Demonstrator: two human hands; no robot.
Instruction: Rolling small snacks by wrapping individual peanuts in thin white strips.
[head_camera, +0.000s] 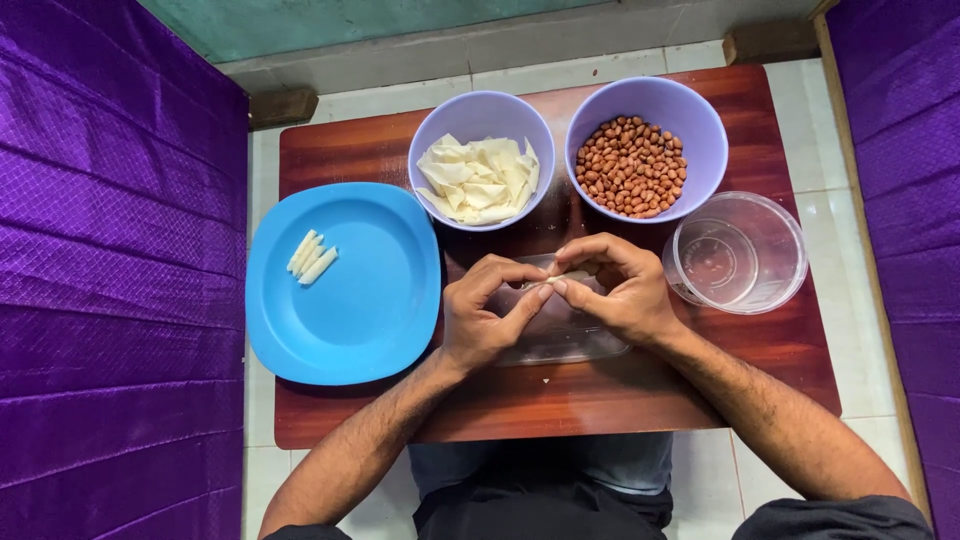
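My left hand (487, 312) and my right hand (616, 287) meet over the middle of the small wooden table (340, 150). Together their fingertips pinch a small pale dough piece (572, 277). Under the hands lies a clear flat lid or tray (560, 345), partly hidden. Behind them stand two lilac bowls: the left bowl (432, 130) holds pale dough wrappers (480, 178), the right bowl (700, 125) holds peanuts (631, 165). A blue plate (380, 290) at the left carries three rolled white pieces (312, 258).
A clear round plastic container (738, 252) stands at the right of the table. Purple fabric walls (110, 270) close in both sides. White floor tiles surround the table, and my legs sit under its near edge.
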